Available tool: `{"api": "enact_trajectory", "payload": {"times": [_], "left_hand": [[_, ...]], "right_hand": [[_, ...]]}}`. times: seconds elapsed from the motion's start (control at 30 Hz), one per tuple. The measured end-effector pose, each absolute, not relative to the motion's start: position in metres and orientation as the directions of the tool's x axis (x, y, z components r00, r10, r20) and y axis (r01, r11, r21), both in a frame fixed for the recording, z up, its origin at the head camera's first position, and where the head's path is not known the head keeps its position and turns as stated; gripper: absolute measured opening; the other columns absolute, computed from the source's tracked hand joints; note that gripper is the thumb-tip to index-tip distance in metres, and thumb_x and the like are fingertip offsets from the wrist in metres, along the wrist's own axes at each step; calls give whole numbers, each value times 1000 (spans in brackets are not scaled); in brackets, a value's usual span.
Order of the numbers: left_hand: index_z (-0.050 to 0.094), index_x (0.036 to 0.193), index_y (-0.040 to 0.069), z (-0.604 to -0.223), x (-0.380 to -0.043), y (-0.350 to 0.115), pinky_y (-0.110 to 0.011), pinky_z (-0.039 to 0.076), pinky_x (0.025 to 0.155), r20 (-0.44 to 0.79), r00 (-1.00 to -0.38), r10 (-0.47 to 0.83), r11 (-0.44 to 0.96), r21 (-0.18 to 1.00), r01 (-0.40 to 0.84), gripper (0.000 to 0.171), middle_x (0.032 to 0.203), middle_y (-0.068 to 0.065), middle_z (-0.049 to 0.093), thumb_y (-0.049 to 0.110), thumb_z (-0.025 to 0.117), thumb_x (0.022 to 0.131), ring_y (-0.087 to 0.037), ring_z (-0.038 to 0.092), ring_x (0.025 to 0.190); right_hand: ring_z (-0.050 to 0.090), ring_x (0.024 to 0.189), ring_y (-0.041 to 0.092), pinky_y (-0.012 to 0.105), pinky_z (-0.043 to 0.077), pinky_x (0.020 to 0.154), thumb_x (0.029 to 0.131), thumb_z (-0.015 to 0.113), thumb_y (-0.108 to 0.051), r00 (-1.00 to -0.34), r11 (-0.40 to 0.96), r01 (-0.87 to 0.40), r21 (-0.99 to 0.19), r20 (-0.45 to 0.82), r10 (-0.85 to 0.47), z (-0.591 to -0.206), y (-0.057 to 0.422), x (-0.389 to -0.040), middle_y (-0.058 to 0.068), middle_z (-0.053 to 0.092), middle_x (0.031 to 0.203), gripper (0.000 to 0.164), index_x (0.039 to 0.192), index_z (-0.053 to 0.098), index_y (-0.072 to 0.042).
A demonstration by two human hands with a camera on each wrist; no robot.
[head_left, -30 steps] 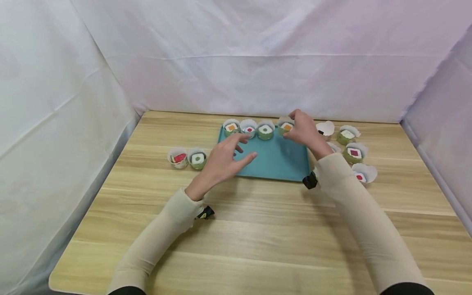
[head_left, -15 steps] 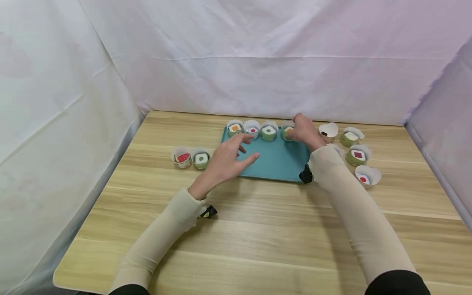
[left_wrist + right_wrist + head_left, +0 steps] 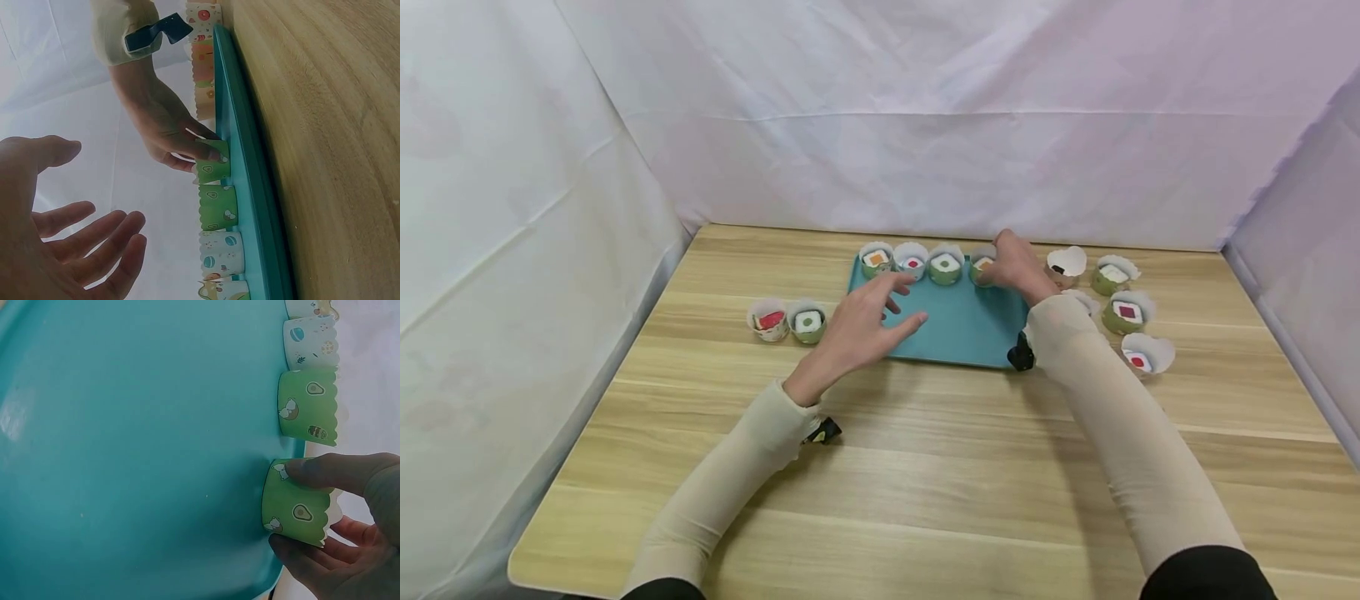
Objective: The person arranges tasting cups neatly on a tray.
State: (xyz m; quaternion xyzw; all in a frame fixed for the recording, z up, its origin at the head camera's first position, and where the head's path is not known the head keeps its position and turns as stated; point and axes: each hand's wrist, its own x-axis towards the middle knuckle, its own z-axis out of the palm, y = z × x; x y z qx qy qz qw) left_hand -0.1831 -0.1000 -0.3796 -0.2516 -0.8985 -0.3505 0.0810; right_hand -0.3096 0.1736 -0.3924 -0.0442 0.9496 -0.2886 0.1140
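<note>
My right hand (image 3: 1018, 267) pinches a green paper cupcake cup (image 3: 300, 503) with an avocado print, thumb on one side and fingers on the other. This cup stands at the far right end of a row along the back of a teal tray (image 3: 958, 329); a white piece with an orange top shows inside. To its left, a small gap away, is another green cup (image 3: 945, 265), followed by a white-patterned cup (image 3: 911, 262) and a cup with an orange-topped piece (image 3: 876, 260). My left hand (image 3: 865, 325) hovers over the tray's left side, fingers spread and holding nothing.
Left of the tray stand a cup with a red piece (image 3: 769, 321) and a green cup (image 3: 807, 322). To the right are several more paper cups, among them one with a dark red square (image 3: 1127, 312) and one with a red dot (image 3: 1146, 357). White cloth (image 3: 925, 167) hangs behind the table.
My right hand has lowered the green cup slightly and brought it a little closer to the row, still pinching it. The left hand has stayed nearly still; the head view shifted slightly.
</note>
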Motion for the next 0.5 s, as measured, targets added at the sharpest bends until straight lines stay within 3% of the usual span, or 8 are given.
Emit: {"api": "enact_trajectory", "payload": {"times": [0.5], "left_hand": [[54, 146, 15, -382, -184, -101, -37, 60, 77, 327, -849, 416, 626, 574, 528, 56, 126, -8, 69, 41, 68, 98, -25, 73, 96]], "right_hand": [[51, 114, 46, 59, 47, 96, 92, 72, -18, -962, 836, -5, -549, -227, -155, -392, 173, -309, 33, 48, 134, 73, 149, 32, 5]]}}
